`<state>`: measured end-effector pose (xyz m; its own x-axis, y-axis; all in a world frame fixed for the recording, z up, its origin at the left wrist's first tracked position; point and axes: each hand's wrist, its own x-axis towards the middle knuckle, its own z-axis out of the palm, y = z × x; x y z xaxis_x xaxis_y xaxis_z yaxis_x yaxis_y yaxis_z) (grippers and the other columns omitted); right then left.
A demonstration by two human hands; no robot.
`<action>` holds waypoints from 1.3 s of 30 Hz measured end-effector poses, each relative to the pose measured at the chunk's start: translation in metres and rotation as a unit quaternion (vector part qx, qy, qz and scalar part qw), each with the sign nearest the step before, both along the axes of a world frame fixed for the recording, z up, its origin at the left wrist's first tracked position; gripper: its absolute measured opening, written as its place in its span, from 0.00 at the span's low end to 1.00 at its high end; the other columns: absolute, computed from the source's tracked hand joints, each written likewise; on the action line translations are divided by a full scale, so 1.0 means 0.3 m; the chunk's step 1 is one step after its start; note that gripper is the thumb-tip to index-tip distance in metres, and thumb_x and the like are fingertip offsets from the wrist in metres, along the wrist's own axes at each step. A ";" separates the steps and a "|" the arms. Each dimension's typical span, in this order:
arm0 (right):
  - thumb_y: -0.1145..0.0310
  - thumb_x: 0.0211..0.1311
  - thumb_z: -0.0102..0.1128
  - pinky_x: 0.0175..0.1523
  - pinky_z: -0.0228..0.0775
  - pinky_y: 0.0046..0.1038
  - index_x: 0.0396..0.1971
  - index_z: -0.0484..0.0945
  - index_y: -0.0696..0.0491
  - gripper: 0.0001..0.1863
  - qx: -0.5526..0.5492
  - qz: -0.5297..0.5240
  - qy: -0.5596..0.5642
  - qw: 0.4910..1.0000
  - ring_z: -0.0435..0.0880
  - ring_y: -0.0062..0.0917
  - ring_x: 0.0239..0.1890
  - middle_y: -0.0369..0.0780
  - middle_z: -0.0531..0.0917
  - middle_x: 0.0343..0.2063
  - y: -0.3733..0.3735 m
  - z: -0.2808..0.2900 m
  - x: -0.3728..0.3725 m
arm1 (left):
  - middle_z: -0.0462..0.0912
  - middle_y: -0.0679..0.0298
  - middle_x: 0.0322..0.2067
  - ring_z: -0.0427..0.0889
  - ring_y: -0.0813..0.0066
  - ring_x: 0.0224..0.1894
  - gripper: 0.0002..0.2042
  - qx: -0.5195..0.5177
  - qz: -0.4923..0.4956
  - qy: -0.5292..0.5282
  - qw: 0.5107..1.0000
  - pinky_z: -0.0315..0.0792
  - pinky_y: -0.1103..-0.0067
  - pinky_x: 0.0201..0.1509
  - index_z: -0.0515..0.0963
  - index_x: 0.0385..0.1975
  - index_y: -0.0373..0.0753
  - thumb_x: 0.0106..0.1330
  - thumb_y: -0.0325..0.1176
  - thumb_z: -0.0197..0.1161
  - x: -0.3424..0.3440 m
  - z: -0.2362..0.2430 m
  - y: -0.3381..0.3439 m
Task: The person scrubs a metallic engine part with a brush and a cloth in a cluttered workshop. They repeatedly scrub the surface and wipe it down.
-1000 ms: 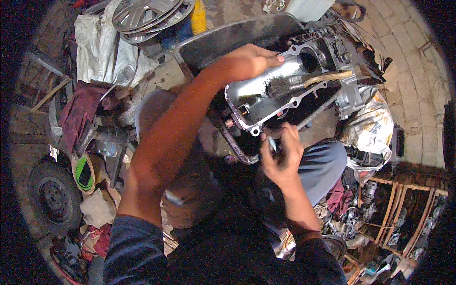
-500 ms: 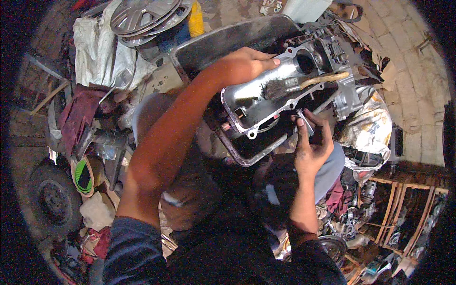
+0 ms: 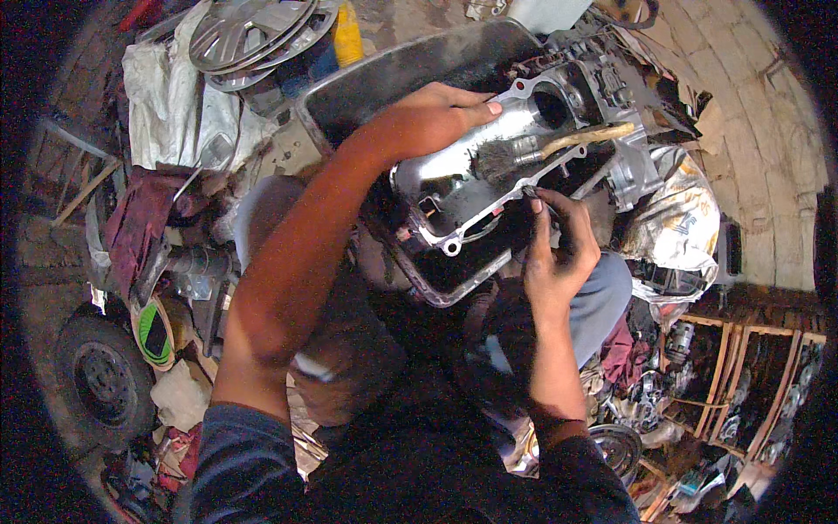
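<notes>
- A metal housing, silvery inside and open side up, sits tilted over the dark tub, its right end reaching past the tub's right side.
- The left hand is closed over the housing's far left wall, above the tub, with the thumb lying along the edge.
- The right hand, above the tub's near right part, has thumb and forefinger drawn nearly together against the housing's near flange; whether they pinch something small I cannot tell.
- A brush with a wooden handle lies in the housing, over the tub, bristles to the left.
- Beyond the tub, to its left, stand stacked silver wheel covers beside a yellow container.
- Left of the tub are a whitish sack and a maroon cloth; farther out and nearer the person is a tyred wheel.
- Right of the tub lies a white printed bag, with pale brickwork farther out.
- Near right of the tub, a wooden rack stands beside jumbled metal parts.
</notes>
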<state>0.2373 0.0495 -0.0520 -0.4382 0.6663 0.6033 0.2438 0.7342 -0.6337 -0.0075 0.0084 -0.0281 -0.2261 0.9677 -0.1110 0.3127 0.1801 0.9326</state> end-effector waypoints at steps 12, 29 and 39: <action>0.83 0.54 0.70 0.42 0.72 0.31 0.33 0.84 0.60 0.07 0.076 0.010 -0.015 0.997 0.80 0.33 0.33 0.43 0.82 0.28 -0.004 -0.005 -0.032 | 0.87 0.54 0.52 0.83 0.69 0.53 0.29 -0.008 0.004 -0.020 1.000 0.71 0.73 0.63 0.77 0.66 0.45 0.73 0.58 0.58 -0.006 -0.033 0.018; 0.80 0.59 0.68 0.39 0.72 0.33 0.33 0.83 0.60 0.03 0.092 0.004 -0.017 0.996 0.80 0.36 0.30 0.45 0.83 0.28 -0.008 -0.001 -0.045 | 0.89 0.59 0.47 0.82 0.75 0.45 0.28 -0.001 0.008 -0.036 0.999 0.74 0.75 0.55 0.78 0.64 0.45 0.73 0.56 0.60 0.002 -0.018 0.010; 0.78 0.62 0.66 0.38 0.74 0.34 0.34 0.83 0.58 0.02 0.027 -0.036 0.032 0.998 0.83 0.36 0.33 0.45 0.84 0.31 0.014 -0.036 -0.018 | 0.88 0.61 0.48 0.82 0.74 0.47 0.27 -0.021 0.013 -0.027 0.999 0.73 0.74 0.57 0.78 0.65 0.46 0.73 0.57 0.59 0.008 0.012 0.000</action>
